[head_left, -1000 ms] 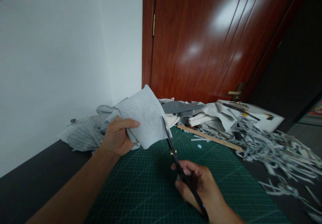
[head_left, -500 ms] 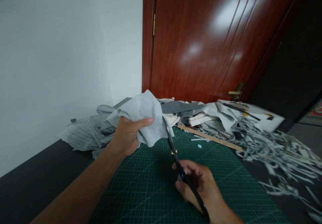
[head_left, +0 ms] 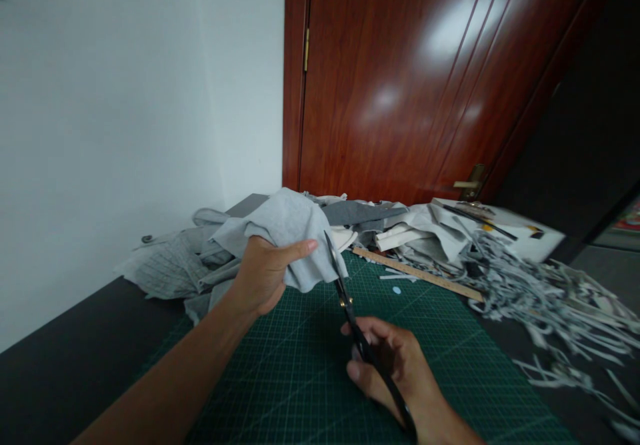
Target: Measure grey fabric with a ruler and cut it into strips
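Fingertips of the left hand (head_left: pixel 267 273), clamped on the grey cloth (head_left: pixel 290 231) held above the green mat (head_left: pixel 300 371), sit close to the scissors (head_left: pixel 350 311) gripped by the right hand (head_left: pixel 395 371), so a hasty snip could nick them.

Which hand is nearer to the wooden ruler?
Right. The right hand holds scissors just below the wooden ruler; the left hand grips grey cloth farther left.

A crumpled piece of light grey cloth (head_left: pixel 287 231) is held up at frame centre, above the green mat. Black-handled scissors (head_left: pixel 357 335) slant from lower right, blade tips touching the cloth's right edge.
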Demonstrator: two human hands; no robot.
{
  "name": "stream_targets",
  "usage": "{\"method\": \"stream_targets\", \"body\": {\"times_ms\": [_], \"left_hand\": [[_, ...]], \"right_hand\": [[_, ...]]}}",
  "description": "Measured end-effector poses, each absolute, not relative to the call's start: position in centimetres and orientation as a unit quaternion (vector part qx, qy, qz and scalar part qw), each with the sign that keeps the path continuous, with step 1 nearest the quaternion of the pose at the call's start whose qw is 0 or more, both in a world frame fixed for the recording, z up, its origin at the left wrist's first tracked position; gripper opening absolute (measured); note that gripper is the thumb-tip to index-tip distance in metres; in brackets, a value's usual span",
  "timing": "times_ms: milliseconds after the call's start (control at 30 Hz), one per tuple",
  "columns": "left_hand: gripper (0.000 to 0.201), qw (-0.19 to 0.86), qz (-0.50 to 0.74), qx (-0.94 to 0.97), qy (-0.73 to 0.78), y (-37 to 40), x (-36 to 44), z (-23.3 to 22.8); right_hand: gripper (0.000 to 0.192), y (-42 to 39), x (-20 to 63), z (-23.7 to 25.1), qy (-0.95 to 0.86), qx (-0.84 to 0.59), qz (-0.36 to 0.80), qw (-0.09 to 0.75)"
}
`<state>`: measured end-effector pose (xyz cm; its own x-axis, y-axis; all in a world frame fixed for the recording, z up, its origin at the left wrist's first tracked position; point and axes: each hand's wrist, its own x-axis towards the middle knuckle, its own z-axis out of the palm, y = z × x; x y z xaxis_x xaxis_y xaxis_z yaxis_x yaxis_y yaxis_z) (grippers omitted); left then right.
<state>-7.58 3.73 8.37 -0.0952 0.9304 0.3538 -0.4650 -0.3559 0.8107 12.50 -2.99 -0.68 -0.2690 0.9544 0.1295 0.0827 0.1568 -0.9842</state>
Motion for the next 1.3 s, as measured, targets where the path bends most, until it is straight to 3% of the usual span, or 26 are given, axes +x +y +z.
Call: {"method": "stream_targets", "body": {"times_ms": [400, 933, 1300], "left_hand": [[0.082, 0.514, 0.686, 0.449, 0.251, 3.5, -7.3, 7.9], [0.077, 0.515, 0.686, 0.451, 0.248, 3.4, -7.0, 7.7], [0.075, 0.508, 0.69, 0.455, 0.242, 3.6, -7.0, 7.5]], "right_hand": [[0.048, -3.1, 12.8, -0.3, -0.629, -0.39, 0.514, 0.433], [0.036, -3.4, 12.4, 0.2, -0.631, -0.407, 0.489, 0.445], [0.033, -2.7, 12.6, -2.0, -0.635, -0.418, 0.47, 0.447]]}}
